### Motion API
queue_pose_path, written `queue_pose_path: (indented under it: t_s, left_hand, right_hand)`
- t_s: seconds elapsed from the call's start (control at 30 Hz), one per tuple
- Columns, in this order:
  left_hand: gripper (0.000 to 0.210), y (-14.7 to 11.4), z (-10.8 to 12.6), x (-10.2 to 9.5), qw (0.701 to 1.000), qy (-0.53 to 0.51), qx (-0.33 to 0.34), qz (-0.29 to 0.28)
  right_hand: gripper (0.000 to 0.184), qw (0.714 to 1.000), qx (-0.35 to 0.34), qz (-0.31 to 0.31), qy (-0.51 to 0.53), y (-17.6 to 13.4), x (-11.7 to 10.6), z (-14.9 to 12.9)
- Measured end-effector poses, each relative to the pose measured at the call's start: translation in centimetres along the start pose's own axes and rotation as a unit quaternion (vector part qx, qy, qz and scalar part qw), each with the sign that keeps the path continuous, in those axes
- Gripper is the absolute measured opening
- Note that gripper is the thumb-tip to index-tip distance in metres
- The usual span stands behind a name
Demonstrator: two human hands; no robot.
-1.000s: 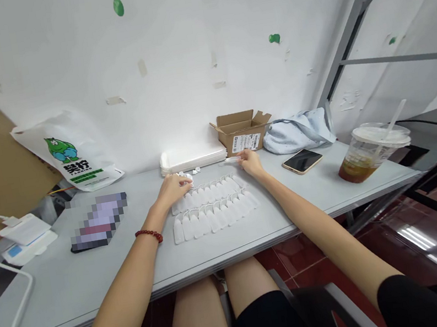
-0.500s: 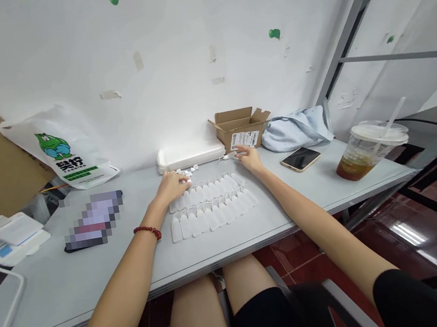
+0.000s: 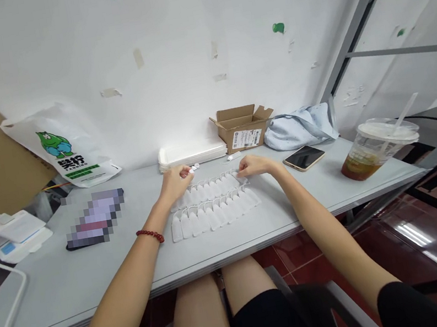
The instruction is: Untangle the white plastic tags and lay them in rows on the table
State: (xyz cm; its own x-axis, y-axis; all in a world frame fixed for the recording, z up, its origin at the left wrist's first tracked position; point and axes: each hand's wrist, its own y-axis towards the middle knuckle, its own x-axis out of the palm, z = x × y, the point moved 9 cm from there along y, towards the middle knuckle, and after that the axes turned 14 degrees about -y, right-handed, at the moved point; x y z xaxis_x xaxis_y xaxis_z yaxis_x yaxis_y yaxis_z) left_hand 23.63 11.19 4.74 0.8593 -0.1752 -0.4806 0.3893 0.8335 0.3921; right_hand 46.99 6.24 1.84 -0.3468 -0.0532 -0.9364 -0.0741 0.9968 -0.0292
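Observation:
Two slanting rows of small, flat, translucent white tags (image 3: 199,223) with rounded tops and thin loops lie on the grey table (image 3: 224,246). Beyond the upper row's left end, my left hand (image 3: 177,184) pinches a small white piece (image 3: 191,172) between thumb and forefinger. One small white cap-like piece (image 3: 196,166) lies just past those fingertips. My right hand (image 3: 255,164) is closed at the right end of the upper row, its fingertips on the last tag (image 3: 240,179); the fingers partly hide it. A small white tube-like piece (image 3: 234,156) lies behind the right hand.
Along the wall stand a white stack (image 3: 192,154), an open cardboard box (image 3: 243,131) and a pale blue cloth bag (image 3: 300,127). A phone (image 3: 305,158) and a drink cup (image 3: 361,153) are at right. Leftward are another phone (image 3: 96,217), a white bag (image 3: 65,150) and a cable (image 3: 9,315).
My right hand has drawn back from beside the tube-like piece to the upper row's right end, and its fingers have closed. My left hand has shifted slightly back, covering some white pieces.

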Motion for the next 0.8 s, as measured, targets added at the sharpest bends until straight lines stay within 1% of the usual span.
queue_pose_path:
  t_s: [0.1, 0.17, 0.27, 0.33, 0.4, 0.47, 0.53, 0.63, 0.8]
  left_hand:
    - [0.023, -0.1, 0.0, 0.2, 1.000, -0.015, -0.004, 0.004]
    - [0.024, -0.1, -0.1, 0.3, 0.999, -0.031, -0.008, 0.009]
    - [0.029, -0.2, -0.2, 0.3, 0.997, -0.069, -0.018, 0.014]
    - [0.033, -0.2, -0.3, 0.5, 0.993, -0.111, -0.031, 0.010]
    - [0.038, -0.3, -0.2, 0.9, 0.986, -0.157, -0.052, -0.007]
    - [0.042, -0.5, 0.0, 1.5, 0.979, -0.187, -0.075, -0.030]
    - [0.043, -0.7, 0.3, 2.1, 0.974, -0.198, -0.091, -0.057]
    - [0.042, -1.0, 1.0, 2.7, 0.971, -0.205, -0.095, -0.082]
    - [0.041, -1.1, 1.6, 3.1, 0.965, -0.231, -0.086, -0.089]
  right_hand:
    - [0.025, 1.000, 0.006, 0.002, -0.025, 0.4, 0.4, 0.3]
    - [0.027, 0.999, 0.015, 0.023, -0.020, 0.3, 0.1, 0.5]
    - [0.020, 0.997, 0.026, 0.076, 0.020, -0.1, -1.2, 0.3]
    - [0.016, 0.990, 0.016, 0.122, 0.065, -0.5, -2.2, -0.4]
    - [0.017, 0.979, -0.001, 0.171, 0.109, -0.9, -3.0, -1.3]
    - [0.018, 0.969, -0.019, 0.211, 0.130, -1.0, -3.3, -2.4]
    - [0.017, 0.963, -0.040, 0.236, 0.121, -1.1, -3.0, -3.7]
    - [0.016, 0.961, -0.074, 0.255, 0.082, -1.1, -2.3, -5.8]
    - [0.018, 0.957, -0.114, 0.267, 0.013, -1.2, -1.4, -7.8]
